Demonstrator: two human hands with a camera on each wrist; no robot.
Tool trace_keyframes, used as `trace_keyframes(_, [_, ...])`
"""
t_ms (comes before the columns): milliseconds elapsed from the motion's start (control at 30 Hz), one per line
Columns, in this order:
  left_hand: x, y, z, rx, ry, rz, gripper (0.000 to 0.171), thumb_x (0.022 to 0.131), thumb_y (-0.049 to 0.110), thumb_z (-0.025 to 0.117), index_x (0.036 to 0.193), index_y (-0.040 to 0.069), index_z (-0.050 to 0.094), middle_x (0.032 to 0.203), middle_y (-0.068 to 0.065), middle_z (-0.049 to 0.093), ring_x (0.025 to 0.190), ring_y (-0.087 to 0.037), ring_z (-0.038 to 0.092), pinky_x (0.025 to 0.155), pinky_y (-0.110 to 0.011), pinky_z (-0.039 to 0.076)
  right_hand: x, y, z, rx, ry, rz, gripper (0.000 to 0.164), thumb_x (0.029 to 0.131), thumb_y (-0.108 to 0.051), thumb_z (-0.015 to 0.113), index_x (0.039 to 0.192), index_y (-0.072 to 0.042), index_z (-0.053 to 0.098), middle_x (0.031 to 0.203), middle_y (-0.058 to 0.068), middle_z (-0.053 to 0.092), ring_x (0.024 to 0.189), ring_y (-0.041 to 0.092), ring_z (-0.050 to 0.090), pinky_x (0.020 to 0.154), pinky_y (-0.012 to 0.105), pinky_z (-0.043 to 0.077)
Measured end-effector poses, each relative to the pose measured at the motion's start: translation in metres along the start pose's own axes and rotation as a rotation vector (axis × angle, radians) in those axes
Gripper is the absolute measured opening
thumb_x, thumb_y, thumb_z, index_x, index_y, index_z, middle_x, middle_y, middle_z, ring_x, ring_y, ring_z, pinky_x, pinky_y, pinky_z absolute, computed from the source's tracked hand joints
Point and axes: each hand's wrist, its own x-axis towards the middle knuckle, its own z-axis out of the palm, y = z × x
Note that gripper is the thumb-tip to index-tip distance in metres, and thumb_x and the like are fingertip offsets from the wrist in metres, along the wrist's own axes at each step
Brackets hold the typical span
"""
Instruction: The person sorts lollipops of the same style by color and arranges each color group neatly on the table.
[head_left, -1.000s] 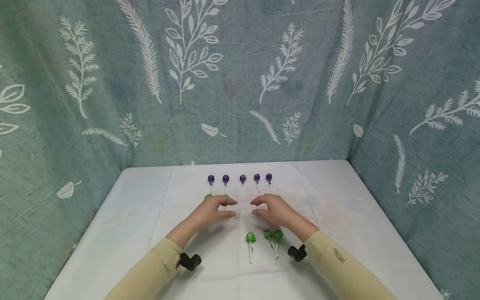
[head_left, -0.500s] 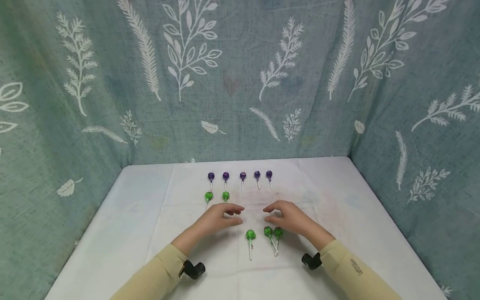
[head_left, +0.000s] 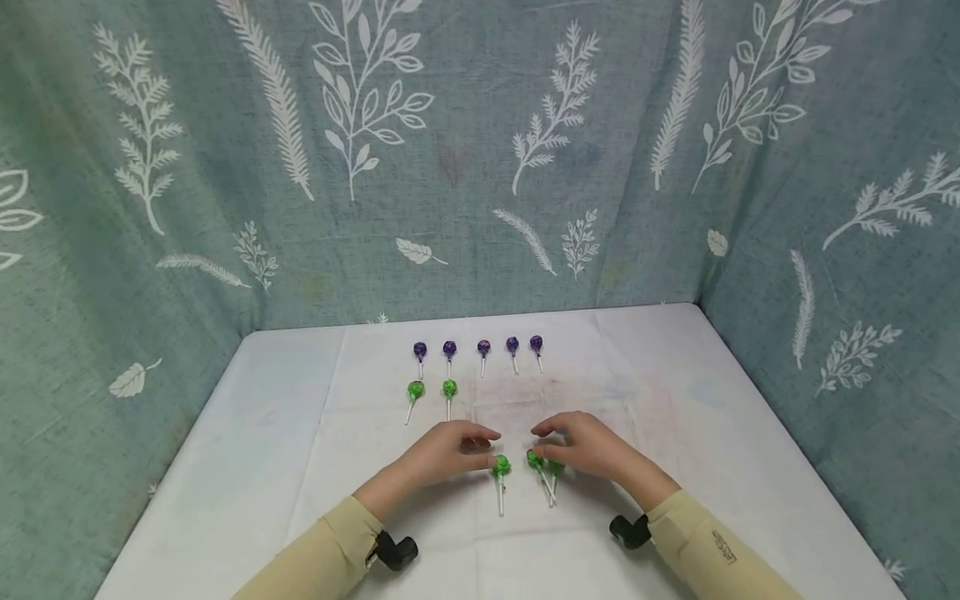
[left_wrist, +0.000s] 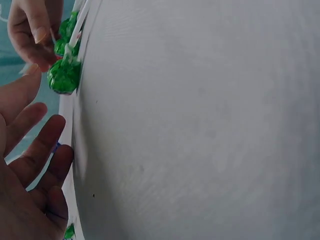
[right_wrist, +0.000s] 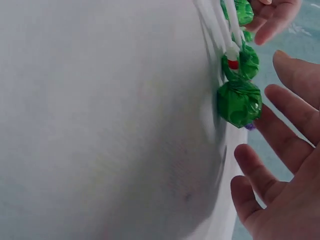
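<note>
My left hand (head_left: pixel 456 454) hovers at a single green-wrapped lollipop (head_left: pixel 501 465), fingers loosely bent and thumb tip beside the candy head; in the left wrist view a small gap seems to part the thumb from the lollipop (left_wrist: pixel 64 76). Across from it, my right hand (head_left: pixel 585 446) is over two green lollipops whose sticks cross, the left one (head_left: pixel 535 459) showing by the thumb and the other (head_left: pixel 556 469) partly covered. The right wrist view has the relaxed fingers (right_wrist: pixel 285 135) spread behind a green lollipop (right_wrist: pixel 240 104), nothing gripped.
Purple lollipops (head_left: pixel 483 347) lie in a row near the back of the white-covered table (head_left: pixel 247 467). In front of that row, on the left, are two more green lollipops (head_left: pixel 449 389). A patterned grey-green curtain (head_left: pixel 465 167) encloses the back and sides.
Both hands have come back toward the person, away from the rows, to the near green lollipops; the right hand also moved right. Two green lollipops behind the left hand are now uncovered.
</note>
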Motion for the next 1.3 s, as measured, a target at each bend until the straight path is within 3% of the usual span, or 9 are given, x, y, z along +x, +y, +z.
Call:
trace_keyframes(267, [0.004,0.001,0.009,0.044,-0.034,0.038,0.042,0.086,0.049,0.074,0.119,0.023,0.073,0.104,0.019,0.067,0.096,-0.004,0.061,0.085,-0.032,0.050,-0.003,0.004,0.004,0.000,-0.024,-0.044,0.037,0.091,-0.036,0.073,0.120,-0.014,0.072,0.112,-0.006,0.070,0.112,0.017,0.061,0.095,0.043,0.048])
trace_keyframes(500, [0.005,0.004,0.014,0.090,-0.020,0.066,0.033,0.085,0.043,0.078,0.111,0.024,0.076,0.102,0.020,0.068,0.098,-0.002,0.061,0.086,-0.031,0.050,-0.005,0.005,0.007,-0.018,-0.019,-0.087,0.029,0.092,-0.029,0.073,0.115,-0.012,0.074,0.106,-0.008,0.071,0.104,0.013,0.064,0.091,0.039,0.050])
trace_keyframes(767, [0.009,0.007,0.016,0.117,-0.014,0.093,0.026,0.085,0.037,0.079,0.107,0.025,0.078,0.093,0.023,0.068,0.087,-0.001,0.062,0.078,-0.027,0.049,-0.005,0.009,0.008,-0.023,0.004,-0.109,0.018,0.091,-0.025,0.074,0.107,-0.016,0.076,0.100,-0.013,0.071,0.098,0.010,0.065,0.085,0.034,0.052])
trace_keyframes(1033, [0.013,0.009,0.007,0.107,-0.020,0.079,0.023,0.085,0.034,0.080,0.106,0.025,0.077,0.091,0.023,0.067,0.088,-0.003,0.064,0.079,-0.028,0.050,-0.003,0.011,0.008,-0.015,0.000,-0.094,0.017,0.091,-0.026,0.075,0.106,-0.018,0.077,0.098,-0.015,0.070,0.095,0.007,0.064,0.083,0.034,0.052])
trace_keyframes(1300, [0.024,0.011,-0.014,0.132,-0.012,0.073,0.027,0.087,0.036,0.078,0.110,0.023,0.076,0.096,0.021,0.067,0.096,-0.005,0.063,0.085,-0.035,0.050,-0.002,0.013,0.009,-0.012,0.002,-0.098,0.018,0.091,-0.026,0.074,0.107,-0.017,0.077,0.098,-0.014,0.070,0.093,0.007,0.065,0.081,0.031,0.053])
